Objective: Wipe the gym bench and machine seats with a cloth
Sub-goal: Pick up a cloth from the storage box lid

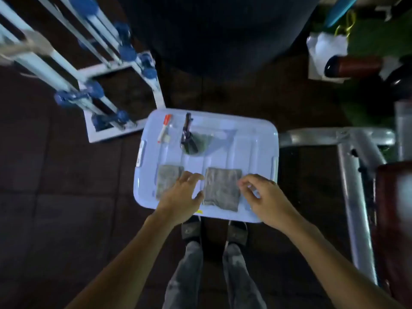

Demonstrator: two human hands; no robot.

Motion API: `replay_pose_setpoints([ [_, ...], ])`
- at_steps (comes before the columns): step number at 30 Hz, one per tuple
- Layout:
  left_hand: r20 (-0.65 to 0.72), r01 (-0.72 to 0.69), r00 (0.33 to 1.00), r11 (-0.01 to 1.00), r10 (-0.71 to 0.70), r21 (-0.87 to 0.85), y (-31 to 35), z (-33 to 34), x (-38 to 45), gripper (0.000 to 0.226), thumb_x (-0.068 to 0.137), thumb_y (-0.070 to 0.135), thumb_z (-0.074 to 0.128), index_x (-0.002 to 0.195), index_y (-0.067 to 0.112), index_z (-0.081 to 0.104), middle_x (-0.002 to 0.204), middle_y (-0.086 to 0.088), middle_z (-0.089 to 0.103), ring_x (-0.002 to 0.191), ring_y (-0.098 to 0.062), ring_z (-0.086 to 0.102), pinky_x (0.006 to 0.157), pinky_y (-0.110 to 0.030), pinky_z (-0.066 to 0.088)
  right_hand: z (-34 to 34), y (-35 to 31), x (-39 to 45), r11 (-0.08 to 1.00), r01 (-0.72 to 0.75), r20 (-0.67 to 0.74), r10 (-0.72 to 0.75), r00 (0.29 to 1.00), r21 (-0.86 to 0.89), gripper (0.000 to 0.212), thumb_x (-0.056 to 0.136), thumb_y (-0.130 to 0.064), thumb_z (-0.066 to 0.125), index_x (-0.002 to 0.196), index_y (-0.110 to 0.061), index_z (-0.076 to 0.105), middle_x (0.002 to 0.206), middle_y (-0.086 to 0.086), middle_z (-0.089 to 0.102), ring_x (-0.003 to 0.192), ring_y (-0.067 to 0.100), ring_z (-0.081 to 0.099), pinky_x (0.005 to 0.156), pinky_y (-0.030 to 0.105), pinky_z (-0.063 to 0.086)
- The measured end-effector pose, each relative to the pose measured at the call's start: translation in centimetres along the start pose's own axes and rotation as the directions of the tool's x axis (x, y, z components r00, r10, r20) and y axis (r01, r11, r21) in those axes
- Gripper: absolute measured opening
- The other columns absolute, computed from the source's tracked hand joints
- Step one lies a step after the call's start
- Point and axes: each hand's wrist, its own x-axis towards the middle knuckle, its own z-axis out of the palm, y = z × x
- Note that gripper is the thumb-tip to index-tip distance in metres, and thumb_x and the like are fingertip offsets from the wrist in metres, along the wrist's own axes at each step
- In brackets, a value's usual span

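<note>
Two folded grey cloths lie on a pale blue plastic bin lid (245, 139) in front of my feet. The larger cloth (221, 189) sits near the lid's front middle. A smaller cloth (166, 180) lies to its left. My left hand (182, 197) hovers between the two cloths, fingers spread, its thumb at the larger cloth's left edge. My right hand (265, 199) hangs just right of the larger cloth with fingers loosely curled and nothing in it. A dark red padded seat (394, 230) shows at the right edge.
A spray bottle (189, 137) and a red-and-white marker (163, 128) lie on the lid's far side. A white and blue machine frame (98, 85) stands at the left. A grey metal frame (356, 188) runs along the right. Bags and a bottle (354, 66) sit at the far right.
</note>
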Motion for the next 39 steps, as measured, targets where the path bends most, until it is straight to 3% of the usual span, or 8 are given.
replay_pose_setpoints([
  [4, 0.061, 0.071, 0.995, 0.984, -0.082, 0.163, -4.9, 5.8, 5.6, 0.056, 0.103, 0.025, 0.049, 0.156, 0.021, 0.032, 0.163, -0.005, 0.027, 0.149, -0.029, 0.029, 0.113, -0.045, 0.039, 7.8, 5.0, 4.8, 0.976, -0.033, 0.101, 0.056, 0.993, -0.216, 0.029, 0.103, -0.026, 0.052, 0.130, -0.018, 0.059, 0.132, 0.004, 0.061, 0.124, 0.027, 0.056, 0.100, 0.045, 0.049],
  [8, 0.002, 0.020, 1.000, 0.970, -0.022, 0.243, -9.1, 10.6, 10.0, 0.067, 0.103, 0.020, 0.049, 0.163, 0.020, 0.018, 0.173, -0.008, 0.001, 0.160, -0.029, -0.001, 0.123, -0.048, 0.024, 14.8, 9.6, 9.3, 0.908, 0.044, 0.068, -0.018, 0.998, -0.416, 0.069, 0.100, -0.040, 0.055, 0.158, -0.013, 0.029, 0.165, 0.012, 0.025, 0.152, 0.036, 0.026, 0.123, 0.052, 0.025],
  [13, -0.130, -0.085, 0.982, 0.940, 0.135, 0.331, -13.2, 14.5, 12.2, 0.078, 0.095, 0.006, 0.056, 0.163, 0.013, 0.020, 0.172, -0.017, 0.001, 0.159, -0.036, -0.002, 0.127, -0.046, 0.015, 20.9, 15.0, 12.2, 0.812, 0.110, -0.037, -0.160, 0.986, -0.573, 0.101, 0.084, -0.080, 0.040, 0.164, -0.023, 0.015, 0.172, 0.015, 0.003, 0.159, 0.037, 0.003, 0.126, 0.057, 0.008],
  [17, -0.187, -0.118, 0.964, 0.935, 0.188, 0.335, -15.5, 16.5, 12.9, 0.085, 0.085, -0.009, 0.054, 0.161, 0.005, 0.018, 0.171, -0.020, 0.009, 0.159, -0.039, 0.006, 0.127, -0.050, 0.020, 22.7, 17.7, 12.6, 0.738, 0.119, -0.077, -0.226, 0.971, -0.664, 0.092, 0.088, -0.073, 0.050, 0.163, -0.031, 0.017, 0.173, 0.012, 0.004, 0.159, 0.036, 0.005, 0.126, 0.056, 0.006],
  [20, -0.211, -0.139, 0.954, 0.936, 0.215, 0.324, -15.7, 16.9, 13.0, 0.084, 0.086, -0.007, 0.053, 0.162, 0.005, 0.017, 0.171, -0.020, 0.008, 0.158, -0.039, 0.007, 0.125, -0.049, 0.020, 23.6, 18.1, 12.2, 0.736, 0.169, -0.145, -0.342, 0.928, -0.656, 0.070, 0.091, -0.056, 0.053, 0.155, -0.031, 0.038, 0.167, 0.011, 0.029, 0.154, 0.038, 0.023, 0.121, 0.057, 0.027],
  [27, -0.175, -0.113, 0.971, 0.958, 0.163, 0.262, -14.7, 16.1, 12.8, 0.075, 0.092, -0.002, 0.051, 0.161, 0.007, 0.023, 0.172, -0.016, 0.006, 0.159, -0.035, 0.003, 0.126, -0.047, 0.018, 23.8, 17.4, 12.2, 0.761, 0.136, -0.320, -0.419, 0.850, -0.634, 0.043, 0.084, -0.001, 0.053, 0.123, -0.017, 0.061, 0.123, 0.008, 0.048, 0.105, 0.032, 0.046, 0.089, 0.047, 0.052],
  [32, -0.137, -0.087, 0.983, 0.972, 0.119, 0.220, -12.8, 14.9, 12.1, 0.059, 0.094, 0.000, 0.052, 0.152, 0.006, 0.040, 0.165, -0.018, 0.026, 0.155, -0.038, 0.015, 0.122, -0.056, 0.029, 20.4, 15.0, 12.8, 0.782, 0.145, -0.360, -0.432, 0.827, -0.606, 0.034, 0.090, -0.010, 0.042, 0.121, -0.013, 0.056, 0.098, 0.009, 0.066, 0.084, 0.031, 0.066, 0.069, 0.038, 0.059],
  [39, -0.160, -0.116, 0.977, 0.983, 0.139, 0.143, -5.7, 10.4, 9.3, 0.050, 0.098, 0.007, 0.054, 0.147, 0.004, 0.048, 0.154, -0.018, 0.044, 0.153, -0.036, 0.022, 0.121, -0.050, 0.032, 11.8, 10.4, 9.6, 0.792, -0.039, -0.456, -0.309, 0.835, -0.609, 0.031, 0.104, -0.041, 0.043, 0.113, -0.013, 0.054, 0.082, 0.006, 0.063, 0.067, 0.028, 0.065, 0.047, 0.036, 0.053],
])
